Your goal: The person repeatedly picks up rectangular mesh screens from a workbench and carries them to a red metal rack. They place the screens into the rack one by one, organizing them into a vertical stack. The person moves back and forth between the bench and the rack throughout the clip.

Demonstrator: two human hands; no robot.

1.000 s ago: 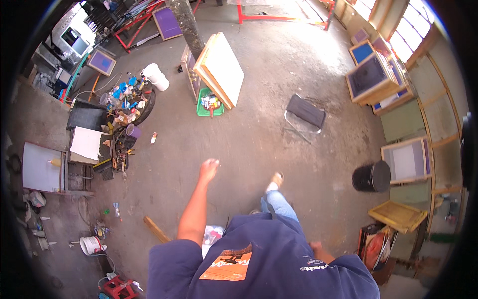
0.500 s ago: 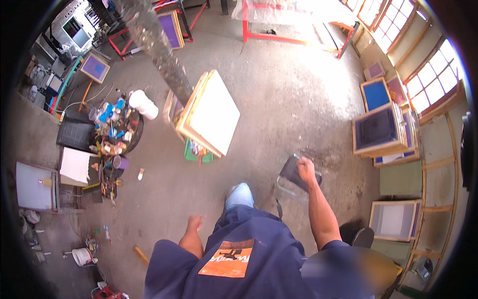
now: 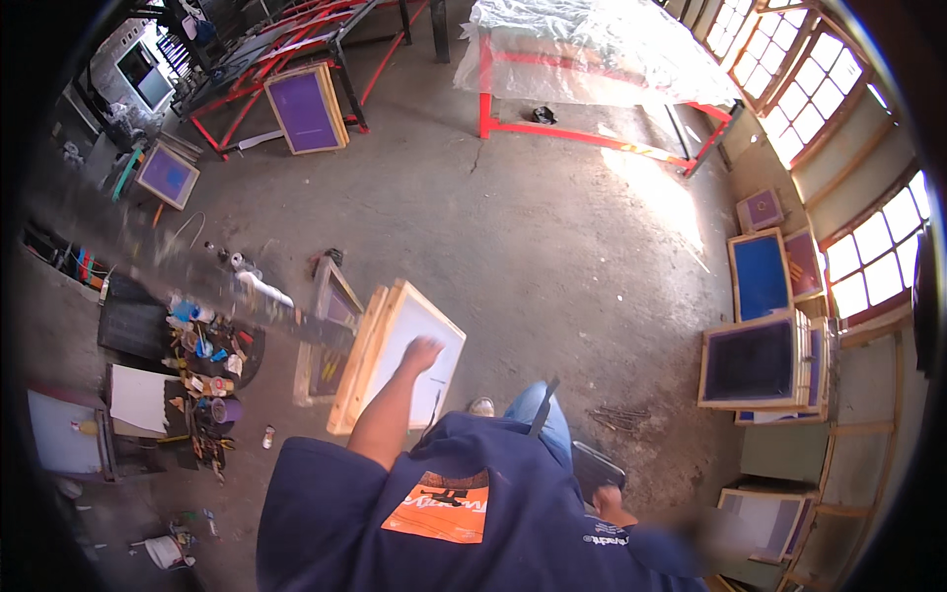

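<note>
My left hand (image 3: 424, 353) is curled closed with nothing seen in it. It is in front of the pale face of a wood-edged screen frame (image 3: 402, 326), and I cannot tell whether it touches the frame. Low on the right, my right hand (image 3: 610, 505) grips the edge of a dark stool-like seat with a metal-tube rim (image 3: 596, 466). My body and sleeve hide much of the seat.
More screen frames (image 3: 755, 358) lean along the right wall under the windows. A round, cluttered stand (image 3: 258, 345) is on the left beyond a blurred post (image 3: 197, 266). Red-framed tables (image 3: 483, 116) stand at the back; thin sticks (image 3: 619, 419) lie on the floor.
My left hand has risen and swung forward over the leaning frames. The right hand has drawn back toward my side with the seat. My view has shifted, showing more of the back tables.
</note>
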